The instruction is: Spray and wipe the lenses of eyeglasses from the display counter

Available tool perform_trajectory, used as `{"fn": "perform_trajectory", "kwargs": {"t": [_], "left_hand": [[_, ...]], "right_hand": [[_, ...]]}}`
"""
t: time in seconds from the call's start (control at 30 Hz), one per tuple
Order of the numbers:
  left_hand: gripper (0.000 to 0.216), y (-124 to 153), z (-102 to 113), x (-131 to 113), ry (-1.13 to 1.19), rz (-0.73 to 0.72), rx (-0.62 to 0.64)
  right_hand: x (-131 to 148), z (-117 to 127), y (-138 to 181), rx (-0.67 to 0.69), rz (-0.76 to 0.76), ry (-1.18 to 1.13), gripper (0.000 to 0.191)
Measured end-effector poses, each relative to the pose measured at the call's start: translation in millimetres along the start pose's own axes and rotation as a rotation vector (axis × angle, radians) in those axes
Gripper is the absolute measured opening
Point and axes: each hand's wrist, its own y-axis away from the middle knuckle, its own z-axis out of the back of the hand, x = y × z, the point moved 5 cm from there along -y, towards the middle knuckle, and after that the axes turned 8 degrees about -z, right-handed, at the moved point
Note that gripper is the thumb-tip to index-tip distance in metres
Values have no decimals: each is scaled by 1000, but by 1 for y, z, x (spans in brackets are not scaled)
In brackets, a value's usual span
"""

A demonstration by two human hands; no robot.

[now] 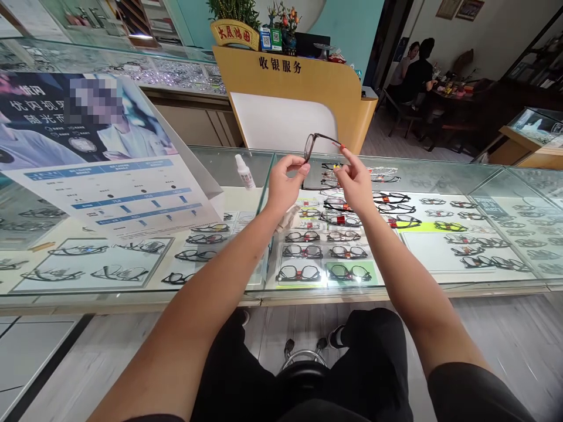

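A dark-framed pair of glasses (313,142) is held up above the glass display counter (246,293). My left hand (284,186) pinches the front of the frame near one lens. My right hand (355,183) pinches the temple arm at its end. Both hands are raised in front of me, a short way apart. Under the counter glass lie several rows of spectacle frames (323,252) on white and green trays.
A small white spray bottle (244,171) stands on the counter left of my hands. A large tilted poster board (101,158) leans at the left. A yellow cashier desk (299,99) stands behind. Two people sit at a table (417,70) at the far right.
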Motion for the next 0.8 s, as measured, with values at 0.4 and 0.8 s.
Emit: {"fn": "perform_trajectory", "kwargs": {"t": [0.4, 0.8], "left_hand": [[28, 4, -10, -11, 223, 152, 23], [47, 11, -20, -18, 399, 286, 170]], "right_hand": [[26, -10, 17, 34, 130, 199, 41], [25, -25, 23, 74, 56, 87, 57]]}}
